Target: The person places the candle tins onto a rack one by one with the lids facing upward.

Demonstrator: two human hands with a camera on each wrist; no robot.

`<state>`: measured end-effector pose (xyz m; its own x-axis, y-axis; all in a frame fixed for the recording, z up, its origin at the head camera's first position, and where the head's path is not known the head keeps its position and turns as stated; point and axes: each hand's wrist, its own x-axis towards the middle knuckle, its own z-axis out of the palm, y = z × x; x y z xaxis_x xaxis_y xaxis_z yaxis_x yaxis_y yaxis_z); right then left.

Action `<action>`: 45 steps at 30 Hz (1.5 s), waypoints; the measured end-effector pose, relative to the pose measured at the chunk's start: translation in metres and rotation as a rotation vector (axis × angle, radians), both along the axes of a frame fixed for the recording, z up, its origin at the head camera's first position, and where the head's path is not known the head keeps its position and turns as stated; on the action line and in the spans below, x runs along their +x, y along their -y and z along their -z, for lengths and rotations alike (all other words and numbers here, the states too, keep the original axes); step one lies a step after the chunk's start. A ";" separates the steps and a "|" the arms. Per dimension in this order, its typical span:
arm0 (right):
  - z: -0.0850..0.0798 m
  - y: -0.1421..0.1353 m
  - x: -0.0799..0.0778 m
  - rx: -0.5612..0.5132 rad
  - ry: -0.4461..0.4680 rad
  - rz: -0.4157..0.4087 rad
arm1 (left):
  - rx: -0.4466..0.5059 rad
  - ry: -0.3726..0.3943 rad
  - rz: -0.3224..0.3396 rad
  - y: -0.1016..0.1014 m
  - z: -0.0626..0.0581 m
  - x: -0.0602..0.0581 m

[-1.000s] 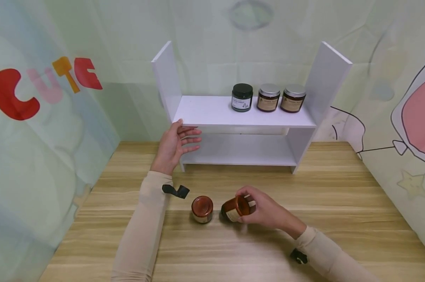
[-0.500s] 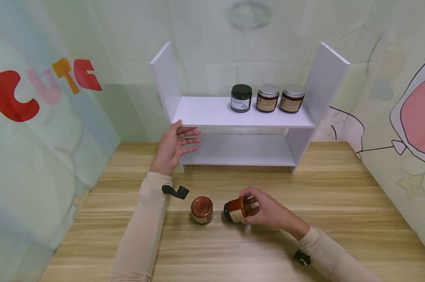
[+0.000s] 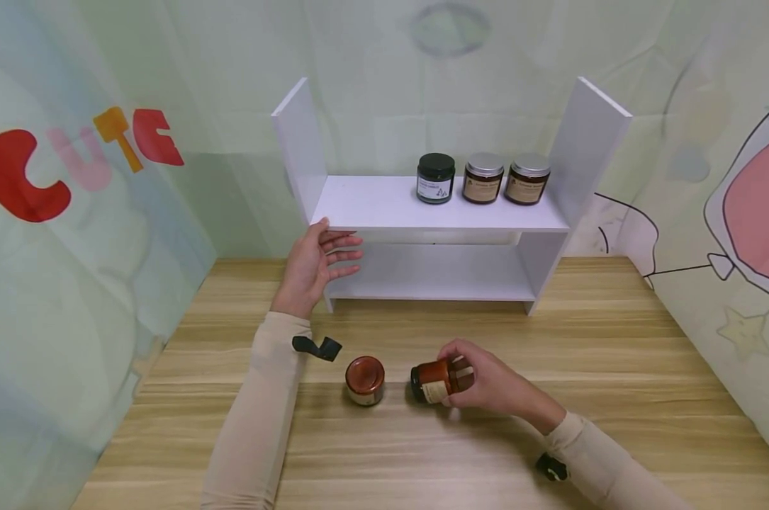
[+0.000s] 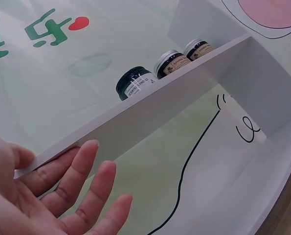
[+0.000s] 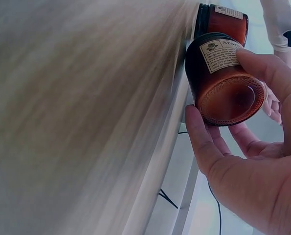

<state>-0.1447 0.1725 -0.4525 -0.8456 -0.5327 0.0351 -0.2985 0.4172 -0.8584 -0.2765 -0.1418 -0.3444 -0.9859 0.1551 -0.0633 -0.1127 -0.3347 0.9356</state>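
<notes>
Right hand (image 3: 486, 382): grips a tilted amber glass jar with a dark end and a cream paper label (image 3: 434, 386), digits on opposite sides near its base, a fingertip at the label's edge. Jar lies out in front of the white two-tier board shelf (image 3: 371, 202), opposite the shelf's middle. Dark end points low toward the shelf's left side; base faces the palm. Cannot tell whether the dark end touches the pale wood-grain table (image 3: 384, 460).

Left hand (image 3: 310, 265): pinches the front edge of the shelf's upper board at its left end, thumb on top, other fingers spread beneath.

Also in front of the shelf, nearer its left side: a second amber glass jar, base up (image 3: 365, 380), close by the held one but apart.

Judgement on handling: smooth glass, held only toward the base, could swing at the dark end. An even squeeze from both sides should serve; seat the fingers further up the wall if it slips. Turn from the wrist, slowly, with the dark end just off the wood and away from the second jar. Left hand best light: a hard pull at that corner might shift the shelf.
</notes>
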 end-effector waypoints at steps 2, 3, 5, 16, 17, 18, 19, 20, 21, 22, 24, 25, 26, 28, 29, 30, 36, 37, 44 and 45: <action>0.000 -0.001 0.000 -0.003 0.012 -0.005 | 0.001 -0.001 0.001 0.000 0.000 0.000; 0.000 -0.001 0.000 -0.001 0.018 -0.006 | 0.001 -0.001 0.002 0.000 0.000 0.000; 0.000 -0.001 0.000 0.003 0.036 -0.002 | 0.002 0.000 0.002 0.000 0.000 0.000; 0.001 -0.001 0.001 0.013 0.078 0.007 | 0.002 0.005 -0.005 0.000 0.001 0.001; 0.001 -0.001 0.001 0.011 0.081 0.005 | -0.002 0.004 -0.006 0.000 0.001 0.001; 0.000 -0.001 0.001 0.007 0.083 0.004 | -0.004 0.005 -0.008 0.000 0.001 0.002; 0.001 -0.001 0.001 0.005 0.086 0.003 | -0.006 0.006 -0.010 -0.001 0.000 0.002; 0.001 -0.001 0.001 0.001 0.090 0.001 | -0.008 0.007 -0.010 -0.001 0.000 0.002; 0.000 -0.001 0.001 -0.002 0.094 0.001 | -0.013 0.007 -0.013 -0.001 0.000 0.002; 0.001 -0.001 0.001 -0.002 0.098 0.002 | -0.016 0.007 -0.013 -0.001 0.000 0.002; 0.001 -0.001 0.001 0.004 0.097 0.004 | -0.020 0.008 -0.014 -0.001 0.000 0.002; 0.001 -0.001 0.001 0.007 0.090 0.001 | -0.021 0.008 -0.012 -0.001 0.000 0.002; 0.001 -0.001 0.001 0.018 0.080 0.002 | -0.021 0.007 -0.010 -0.001 -0.001 0.002; 0.001 -0.001 0.001 0.046 0.053 0.002 | -0.021 0.006 -0.007 -0.001 -0.001 0.002; 0.001 -0.002 0.001 0.059 0.041 0.001 | -0.020 0.006 -0.007 -0.001 -0.001 0.002; 0.001 -0.002 0.001 0.072 0.027 -0.002 | -0.020 0.006 -0.005 -0.001 -0.001 0.002; 0.001 -0.002 0.001 0.117 0.006 -0.012 | -0.012 0.006 -0.002 0.000 -0.002 0.002; 0.001 -0.002 0.000 0.121 0.010 -0.012 | -0.010 0.006 -0.001 0.000 -0.002 0.002; 0.001 0.001 -0.003 0.134 0.028 -0.004 | -0.008 0.008 -0.005 0.000 -0.002 0.001; 0.000 0.002 -0.003 0.134 0.033 -0.001 | -0.006 0.009 -0.006 0.000 -0.002 0.001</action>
